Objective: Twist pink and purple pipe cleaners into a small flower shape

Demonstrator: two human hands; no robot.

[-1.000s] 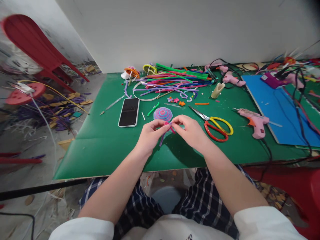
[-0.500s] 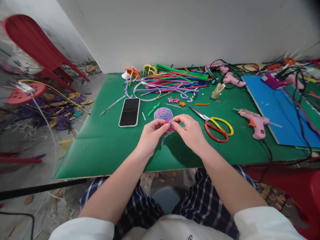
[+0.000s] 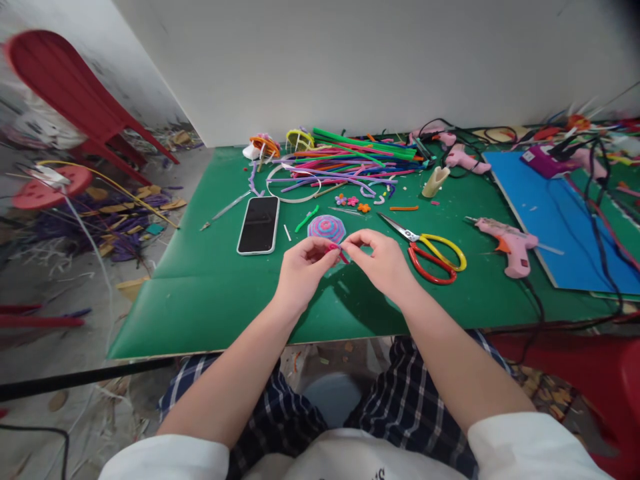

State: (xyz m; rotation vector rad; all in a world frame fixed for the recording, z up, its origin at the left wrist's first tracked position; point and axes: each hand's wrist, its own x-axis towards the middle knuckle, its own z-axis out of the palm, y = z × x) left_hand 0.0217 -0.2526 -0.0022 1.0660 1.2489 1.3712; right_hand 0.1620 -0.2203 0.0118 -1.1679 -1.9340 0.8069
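Left hand (image 3: pixel 306 268) and right hand (image 3: pixel 379 261) meet on the near side of the striped disc (image 3: pixel 327 228), thumb and finger of each pinched together on a pink strip (image 3: pixel 345 257). The purple tail that hung below them half a second ago no longer shows. Scissors (image 3: pixel 413 235) lie right of the disc, a phone (image 3: pixel 258 225) left. Beyond it, rightward, stands a tan tube (image 3: pixel 435 182), its inside too small to make out.

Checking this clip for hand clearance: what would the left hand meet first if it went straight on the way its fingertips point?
Probably the right hand, close ahead of the left hand, which holds a pink strip; depth between them is unclear, so they may already touch.
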